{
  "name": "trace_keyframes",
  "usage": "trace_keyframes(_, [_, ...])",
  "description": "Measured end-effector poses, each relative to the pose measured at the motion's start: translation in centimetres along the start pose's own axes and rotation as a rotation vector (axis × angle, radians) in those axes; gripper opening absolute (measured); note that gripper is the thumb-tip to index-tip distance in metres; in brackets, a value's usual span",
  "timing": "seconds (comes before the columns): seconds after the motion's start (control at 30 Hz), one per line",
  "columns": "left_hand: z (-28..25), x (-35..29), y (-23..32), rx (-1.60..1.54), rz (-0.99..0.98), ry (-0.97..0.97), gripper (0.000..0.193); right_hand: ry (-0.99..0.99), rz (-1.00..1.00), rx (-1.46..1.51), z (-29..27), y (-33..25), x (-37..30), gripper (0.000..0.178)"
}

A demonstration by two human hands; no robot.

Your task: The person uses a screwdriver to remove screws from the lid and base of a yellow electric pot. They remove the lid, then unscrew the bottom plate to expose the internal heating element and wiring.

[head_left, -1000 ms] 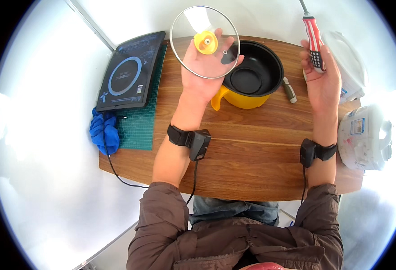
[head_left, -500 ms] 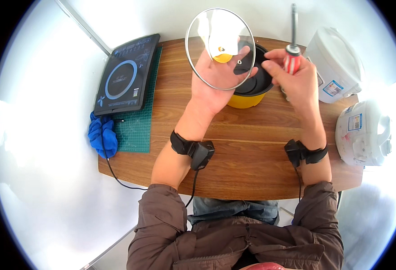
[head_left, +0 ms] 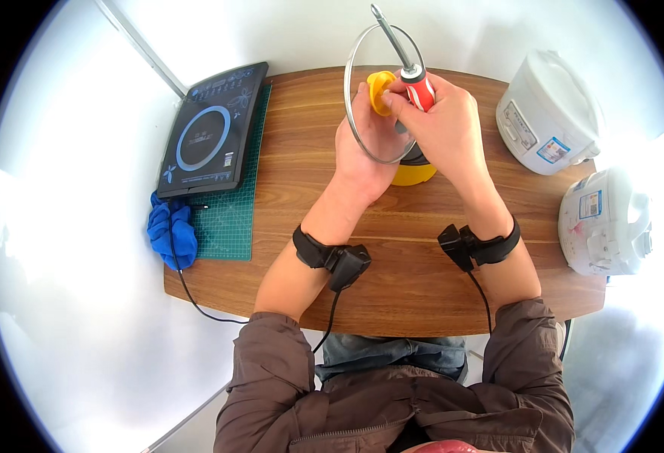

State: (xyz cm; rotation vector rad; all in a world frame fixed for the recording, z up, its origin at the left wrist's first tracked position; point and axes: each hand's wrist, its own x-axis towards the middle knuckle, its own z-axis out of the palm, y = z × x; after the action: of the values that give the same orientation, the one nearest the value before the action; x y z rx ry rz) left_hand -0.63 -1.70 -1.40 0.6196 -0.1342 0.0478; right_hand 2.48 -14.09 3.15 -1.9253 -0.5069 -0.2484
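Observation:
My left hand (head_left: 364,155) is closed on a clear glass lid (head_left: 347,92) with a metal rim, tilted up on edge. The lid's yellow knob (head_left: 378,93) stands out between my hands. In my right hand (head_left: 454,128) is a screwdriver (head_left: 420,89) with a red and white handle, its metal shaft pointing up and away to the left. The thumb and finger of that hand reach to the knob; any small part pinched there is too small to make out. Below the lid, a yellow pot (head_left: 413,176) with a dark inside is mostly hidden by my hands.
A black induction cooktop (head_left: 210,132) lies at the left on a green cutting mat (head_left: 226,226), with a blue cloth (head_left: 172,234) beside it. Two white rice cookers (head_left: 549,113) stand at the right of the wooden table (head_left: 302,249). Cables run from both wrist straps.
My right hand has moved left with the screwdriver, up to the lid's knob. The lid has turned more edge-on, and the screwdriver's shaft now leans left.

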Motion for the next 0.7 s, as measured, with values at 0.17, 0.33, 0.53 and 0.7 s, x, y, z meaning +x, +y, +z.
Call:
trace_keyframes(0.17, [0.1, 0.1, 0.2, 0.023, 0.017, 0.017, 0.044, 0.019, 0.005, -0.034, 0.0, -0.4, 0.3, 0.031])
trace_keyframes(0.33, [0.1, 0.1, 0.4, 0.021, 0.005, -0.050, 0.044, 0.006, -0.040, 0.037, -0.1, 0.2, 0.2, 0.026])
trace_keyframes(0.53, [-0.1, 0.2, 1.0, 0.002, 0.000, 0.031, 0.044, -0.008, 0.027, 0.106, -1.7, 0.1, -0.5, 0.022])
trace_keyframes(0.7, [-0.4, 0.4, 2.2, 0.012, 0.032, -0.039, 0.041, 0.085, 0.021, 0.018, -4.1, 2.2, -0.8, 0.020])
